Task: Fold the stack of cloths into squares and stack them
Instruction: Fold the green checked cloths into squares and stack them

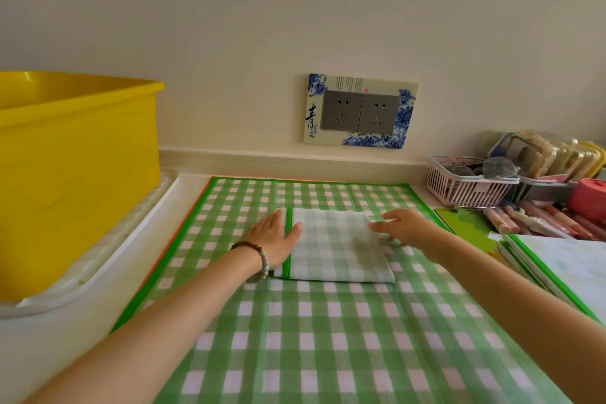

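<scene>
1. My left hand point(275, 236) lies flat, fingers straight and together, pressing the left edge of the folded cloth point(337, 246), right over its green hem point(288, 239). Nothing gripped, just palm weight.
2. My right hand point(403, 226) is at the cloth's right edge with its fingertips on it. It's blurry there, so I can't tell whether I'm pinching the edge or only touching it.
3. The folded cloth sits mid-frame, a bit above centre, on a bigger green check cloth point(295, 338) that's spread flat under it.
4. Step-wise, I'd say this one's in its last fold or getting smoothed. Next it needs the edges squared up, then moving off to start a stack. The pile point(557, 266) at the right edge of the frame looks like the ones still waiting.
5. Orientation: it looks slightly longer left-to-right across the frame, and the hem runs near-to-far. With the wide lens it could honestly be near square already.
6. Also around: a yellow tub point(65, 157) at the left and a pink basket point(465, 184) at the upper right.
</scene>
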Available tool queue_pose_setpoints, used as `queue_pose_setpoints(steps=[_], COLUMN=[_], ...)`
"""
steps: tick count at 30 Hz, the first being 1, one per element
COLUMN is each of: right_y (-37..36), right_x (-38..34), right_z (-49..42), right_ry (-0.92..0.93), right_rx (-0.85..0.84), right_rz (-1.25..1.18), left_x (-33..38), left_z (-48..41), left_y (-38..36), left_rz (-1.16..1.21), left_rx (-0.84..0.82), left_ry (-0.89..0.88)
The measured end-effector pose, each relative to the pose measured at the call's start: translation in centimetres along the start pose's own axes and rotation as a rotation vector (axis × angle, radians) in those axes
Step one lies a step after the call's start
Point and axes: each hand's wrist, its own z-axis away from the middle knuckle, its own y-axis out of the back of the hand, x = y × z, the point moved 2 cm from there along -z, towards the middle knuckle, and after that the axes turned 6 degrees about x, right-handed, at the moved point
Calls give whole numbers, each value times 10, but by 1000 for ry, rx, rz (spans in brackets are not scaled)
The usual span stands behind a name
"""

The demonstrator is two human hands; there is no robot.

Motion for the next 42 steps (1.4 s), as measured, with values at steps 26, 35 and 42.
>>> queue_pose_setpoints(steps=[26, 35, 42], right_y=[57, 193, 248], right_x=[-12, 64, 128], right_z=[61, 106, 119], right_ry=[3, -88, -282], right_rx=[-105, 23, 118], right_rz=[-739, -578, -440], left_x=[65, 201, 279], left_z=[30, 48, 55], left_y=[13, 1, -37], left_rz=[776, 1402, 1378], left_rx=[72, -243, -354], left_ry=[181, 46, 39])
